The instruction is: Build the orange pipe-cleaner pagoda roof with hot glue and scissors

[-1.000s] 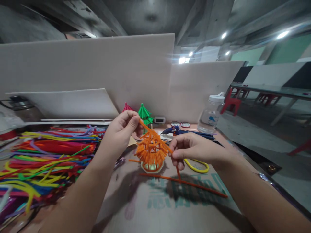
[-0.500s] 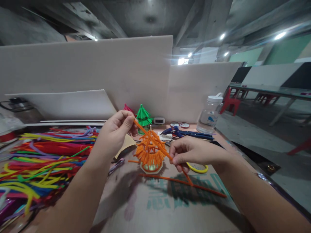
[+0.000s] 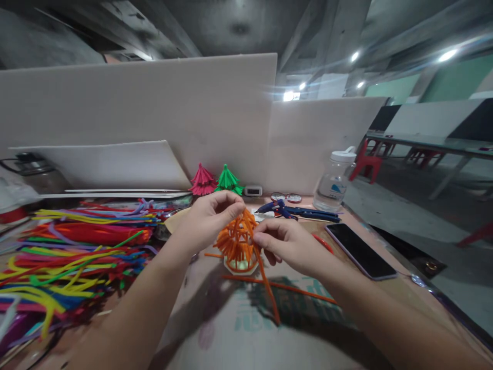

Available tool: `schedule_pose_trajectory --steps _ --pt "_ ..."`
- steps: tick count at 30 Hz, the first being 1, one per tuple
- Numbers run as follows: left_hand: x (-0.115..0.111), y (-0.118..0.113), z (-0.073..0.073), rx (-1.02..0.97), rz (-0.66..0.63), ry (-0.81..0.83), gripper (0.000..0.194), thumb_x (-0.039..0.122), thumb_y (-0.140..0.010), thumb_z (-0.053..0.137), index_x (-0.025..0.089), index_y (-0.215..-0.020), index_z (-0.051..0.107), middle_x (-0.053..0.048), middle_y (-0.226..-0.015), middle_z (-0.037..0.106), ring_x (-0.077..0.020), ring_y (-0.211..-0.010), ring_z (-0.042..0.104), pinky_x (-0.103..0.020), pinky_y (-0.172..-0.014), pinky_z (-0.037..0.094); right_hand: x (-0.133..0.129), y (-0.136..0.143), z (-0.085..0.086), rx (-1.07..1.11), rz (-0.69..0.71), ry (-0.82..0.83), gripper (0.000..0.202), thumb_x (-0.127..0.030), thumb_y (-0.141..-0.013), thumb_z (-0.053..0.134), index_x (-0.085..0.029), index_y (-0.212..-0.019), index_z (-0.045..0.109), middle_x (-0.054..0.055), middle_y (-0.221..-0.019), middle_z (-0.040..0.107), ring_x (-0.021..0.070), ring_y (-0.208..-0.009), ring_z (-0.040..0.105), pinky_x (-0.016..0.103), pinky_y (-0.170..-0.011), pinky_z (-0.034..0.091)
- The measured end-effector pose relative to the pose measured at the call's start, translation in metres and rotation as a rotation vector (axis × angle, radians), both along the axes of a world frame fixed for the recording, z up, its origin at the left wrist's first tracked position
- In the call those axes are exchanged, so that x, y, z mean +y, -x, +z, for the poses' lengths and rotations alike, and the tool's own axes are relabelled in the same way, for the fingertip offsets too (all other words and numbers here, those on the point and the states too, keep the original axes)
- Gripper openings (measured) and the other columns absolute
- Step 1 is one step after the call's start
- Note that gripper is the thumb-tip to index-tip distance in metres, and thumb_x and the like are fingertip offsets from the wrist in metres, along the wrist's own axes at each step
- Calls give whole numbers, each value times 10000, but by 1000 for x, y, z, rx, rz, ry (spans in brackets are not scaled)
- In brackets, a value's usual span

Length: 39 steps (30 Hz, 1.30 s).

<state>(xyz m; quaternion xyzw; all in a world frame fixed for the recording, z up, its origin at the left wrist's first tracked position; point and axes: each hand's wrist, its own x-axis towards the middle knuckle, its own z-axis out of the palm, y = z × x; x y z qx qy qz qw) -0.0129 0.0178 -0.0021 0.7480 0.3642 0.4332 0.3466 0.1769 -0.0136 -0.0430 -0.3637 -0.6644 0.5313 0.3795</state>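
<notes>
An orange pagoda-like model (image 3: 235,244) made of pipe cleaners stands on a pale octagonal base in the middle of the table. My left hand (image 3: 219,213) is at its top, fingers pinched on the upper end of an orange pipe cleaner (image 3: 268,293). The same strip passes through the closed fingers of my right hand (image 3: 279,240), beside the model's right side, and its free end slants down toward me. Another orange pipe cleaner (image 3: 304,289) lies flat on the table in front of the model. Both hands partly cover the model's upper tiers.
Many coloured pipe cleaners (image 3: 77,262) lie heaped at the left. Behind the model stand a pink model (image 3: 202,181) and a green model (image 3: 228,180). To the right are a glue gun (image 3: 278,208), a phone (image 3: 360,251) and a clear water bottle (image 3: 332,182).
Both hands have come closer together over the model. My left hand moved right and down, my right hand left and slightly up; the strip's lower end swung left. The phone is now uncovered.
</notes>
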Motion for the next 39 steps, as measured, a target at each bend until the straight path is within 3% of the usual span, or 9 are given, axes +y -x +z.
schedule_pose_trajectory --steps 4,8,13,17,21,26,30,33,39 --pt "2 3 -3 -4 -6 6 265 416 -866 669 155 -826 653 -13 -782 637 -130 -719 589 -228 -667 473 2 -3 3 -13 -36 -43 257 -423 -863 609 -184 -777 569 -36 -608 542 87 -459 484 218 -438 356" --pt "4 12 1 -198 -79 139 280 448 -846 697 178 -878 632 -23 -780 678 -154 -737 656 -281 -739 540 14 -28 11 -261 -244 -318 296 -410 -929 530 -193 -731 573 2 -639 609 132 -573 548 251 -545 405" --pt "12 20 6 -309 77 149 359 509 -759 750 195 -828 589 60 -590 509 -95 -488 510 -210 -499 453 68 -66 -21 -692 -596 -405 171 -340 -918 576 -189 -942 651 52 -872 720 191 -769 641 282 -685 440" --pt "22 22 -1 19 265 -66 345 505 -825 660 162 -859 678 -16 -746 645 -142 -670 574 -231 -596 456 110 -80 -65 -725 -639 -338 388 -238 -863 648 -116 -1226 584 157 -1193 669 219 -980 657 302 -833 478" --pt "28 25 -9 250 232 -57 403 533 -859 601 161 -963 717 -63 -906 738 -204 -810 648 -280 -701 494 129 -83 -88 -747 -646 -301 374 -253 -870 658 -86 -1200 608 192 -1235 653 253 -1085 641 328 -911 470" --pt "31 30 -12 428 214 -36 467 564 -856 587 196 -1111 715 -79 -1047 748 -238 -904 681 -305 -737 512 141 -82 -96 -769 -624 -302 464 -288 -857 703 -111 -1270 589 167 -1241 669 255 -1120 635 329 -956 462" --pt "33 31 -14 499 198 -51 489 587 -847 586 220 -1143 717 -85 -1127 728 -260 -992 662 -338 -820 503 156 -83 -99 -804 -672 -302 338 -316 -957 588 -131 -1239 613 147 -1269 644 237 -1174 598 364 -1010 451" --pt "35 33 -15 508 205 -30 489 601 -854 571 240 -1151 716 -74 -1119 727 -254 -993 659 -340 -852 495 173 -87 -97 -863 -726 -248 317 -338 -975 575 -152 -1230 604 112 -1262 617 238 -1110 616 449 -949 511" --pt "36 36 -15 539 217 -41 502 627 -850 559 259 -1151 719 -64 -1040 739 -249 -933 669 -340 -839 496 197 -85 -98 -939 -685 -131 338 -334 -961 606 -162 -1251 589 101 -1249 612 229 -1048 637 435 -878 553"
